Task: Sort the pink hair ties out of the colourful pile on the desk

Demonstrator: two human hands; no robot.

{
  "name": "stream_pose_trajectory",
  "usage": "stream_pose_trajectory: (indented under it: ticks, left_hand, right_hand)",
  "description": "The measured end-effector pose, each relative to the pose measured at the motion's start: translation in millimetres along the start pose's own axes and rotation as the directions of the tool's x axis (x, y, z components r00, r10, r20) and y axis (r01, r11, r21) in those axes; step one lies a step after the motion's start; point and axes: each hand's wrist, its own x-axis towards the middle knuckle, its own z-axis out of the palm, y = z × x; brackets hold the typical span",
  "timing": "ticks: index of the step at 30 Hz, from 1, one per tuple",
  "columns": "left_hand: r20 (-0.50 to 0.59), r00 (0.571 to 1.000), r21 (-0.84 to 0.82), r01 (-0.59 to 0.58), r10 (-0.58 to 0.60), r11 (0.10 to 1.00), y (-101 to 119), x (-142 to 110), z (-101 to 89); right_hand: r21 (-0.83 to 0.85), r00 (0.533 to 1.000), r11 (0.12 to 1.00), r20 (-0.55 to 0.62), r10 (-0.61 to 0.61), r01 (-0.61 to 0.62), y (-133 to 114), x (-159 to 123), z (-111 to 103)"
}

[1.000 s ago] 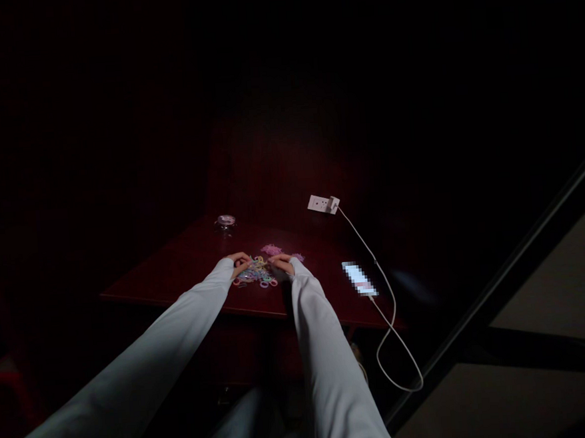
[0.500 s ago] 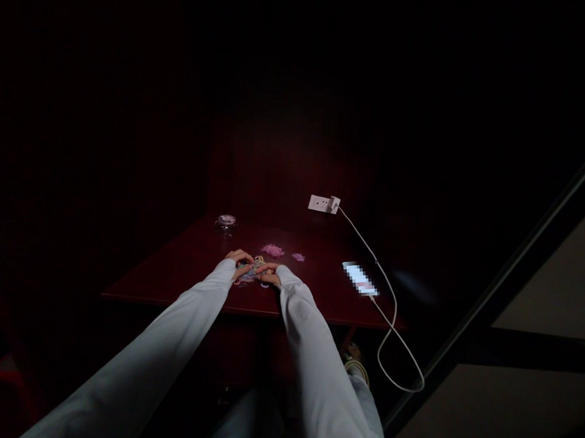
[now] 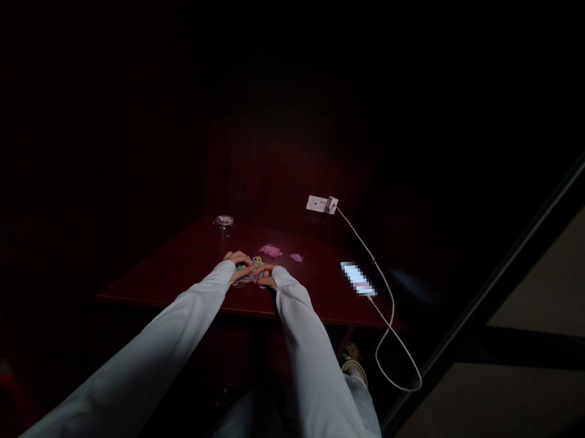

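Note:
A pile of small mixed-colour bands [image 3: 252, 267], which look like rubber bands, lies near the front edge of the dark red table [image 3: 176, 270]. My left hand [image 3: 238, 259] rests at the pile's left side, its fingers reaching over the bands and the thumb apart below them. From the right, my right hand [image 3: 267, 274] touches the same pile, fingers stretched leftward and thumb apart. Neither hand visibly grips a single band, though the dim light hides detail at the fingertips. Just behind the hands sits a heap of pink bands [image 3: 271, 251], with a smaller purple-pink heap [image 3: 296, 257] to its right.
At the table's back left stands a clear round jar [image 3: 224, 222]. A lit, blurred-out phone [image 3: 358, 279] lies on the right, its white cable [image 3: 392, 292] looping past the table edge up to a wall socket [image 3: 316, 204]. My shoe [image 3: 352, 361] shows below the table.
Both hands have shifted slightly on the mixed pile, the right one's fingers curling a little more. The whole view has drifted slightly left. The pink heaps look the same.

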Motion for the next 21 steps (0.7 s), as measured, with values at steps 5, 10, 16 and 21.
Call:
stream_pose_trajectory:
  ticks: [5,10,16,21]
  left_hand:
    - [-0.012,1.000,-0.005,-0.006,0.006,1.000,9,-5,-2.6]
    - [-0.037,0.999,-0.010,-0.015,0.015,1.000,22,-13,-6.6]
    - [-0.045,0.999,-0.006,-0.014,0.013,1.000,30,-16,-8.1]
    - [-0.048,0.999,-0.006,-0.015,0.015,1.000,30,-16,-7.1]
  right_hand:
    - [-0.001,1.000,1.000,-0.016,-0.008,0.008,2,1,0]
    - [0.005,1.000,1.000,-0.019,-0.019,0.019,4,4,1]
    - [0.028,0.998,0.997,-0.017,-0.066,0.066,8,5,-3]
    - [0.049,0.992,0.991,-0.018,-0.123,0.124,13,4,-8]
